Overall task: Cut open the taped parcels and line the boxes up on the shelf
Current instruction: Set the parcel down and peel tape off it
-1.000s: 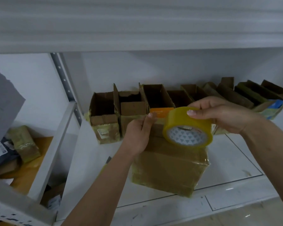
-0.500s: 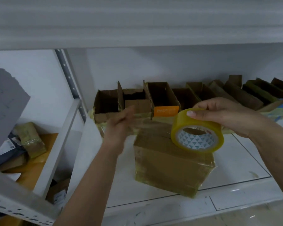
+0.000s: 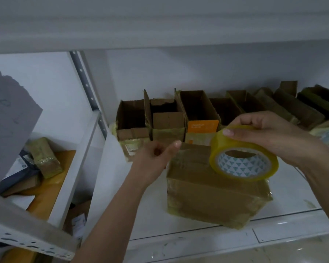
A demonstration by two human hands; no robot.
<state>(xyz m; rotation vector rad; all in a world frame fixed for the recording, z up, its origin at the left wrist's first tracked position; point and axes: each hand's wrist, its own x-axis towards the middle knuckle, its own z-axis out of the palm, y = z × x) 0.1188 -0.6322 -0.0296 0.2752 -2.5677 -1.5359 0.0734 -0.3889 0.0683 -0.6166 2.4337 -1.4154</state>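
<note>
A brown taped parcel (image 3: 215, 194) sits on the white shelf (image 3: 285, 224), and it is the thing to look from. It sits near the front edge, likely so both hands can reach it. It is wrapped all over in shiny tape and looks unopened.

The right hand (image 3: 270, 137) holds a yellow tape roll (image 3: 243, 158) just above the parcel's top. Its fingers curl over the roll's rim, so the roll stays tilted and does not drop.

The left hand (image 3: 156, 158) is beside the parcel's left back corner. Its fingers are loosely curled, with the thumb and one finger close together. I cannot tell if it holds anything.

Behind the parcel stands a row of open boxes (image 3: 198, 118) against the wall. They stand side by side, as the job wants.
</note>
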